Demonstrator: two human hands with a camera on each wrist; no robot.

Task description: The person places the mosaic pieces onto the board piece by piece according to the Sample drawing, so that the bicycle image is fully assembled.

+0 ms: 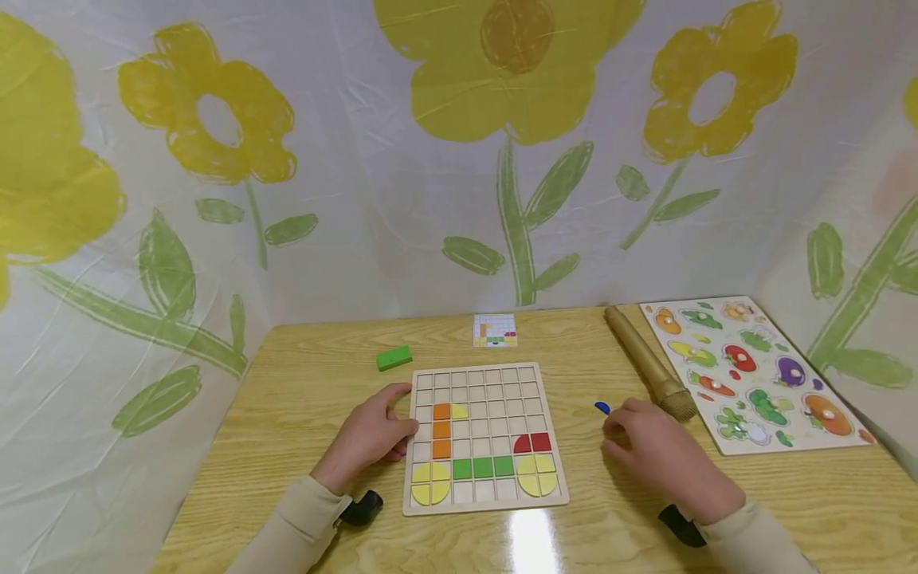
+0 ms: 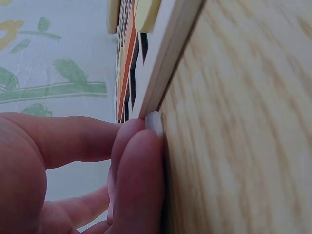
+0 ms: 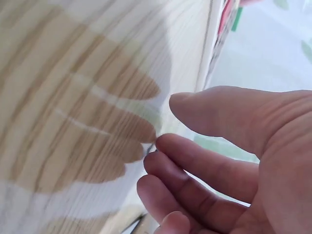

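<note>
A square wooden grid board (image 1: 486, 510) lies on the table with flat coloured pieces in its cells: orange squares (image 1: 441, 430), green squares (image 1: 484, 468), red pieces (image 1: 541, 442) and yellow quarter-circles (image 1: 430, 483). Along its left edge rests my left hand (image 1: 369, 434), thumb and fingers touching the rim, as the left wrist view shows up close. A small blue rounded piece (image 1: 602, 406) lies right of the board. My right hand (image 1: 656, 446) is just beside it, fingertips low at the tabletop. In the right wrist view the thumb stands apart from the fingers, and nothing is seen between them.
Behind the board are a green block (image 1: 394, 358) and a small pattern card (image 1: 495, 330). A gold microphone (image 1: 649, 363) lies beyond my right hand, beside a vegetable puzzle board (image 1: 760, 375). A flower-printed cloth (image 1: 387, 239) hangs behind the table.
</note>
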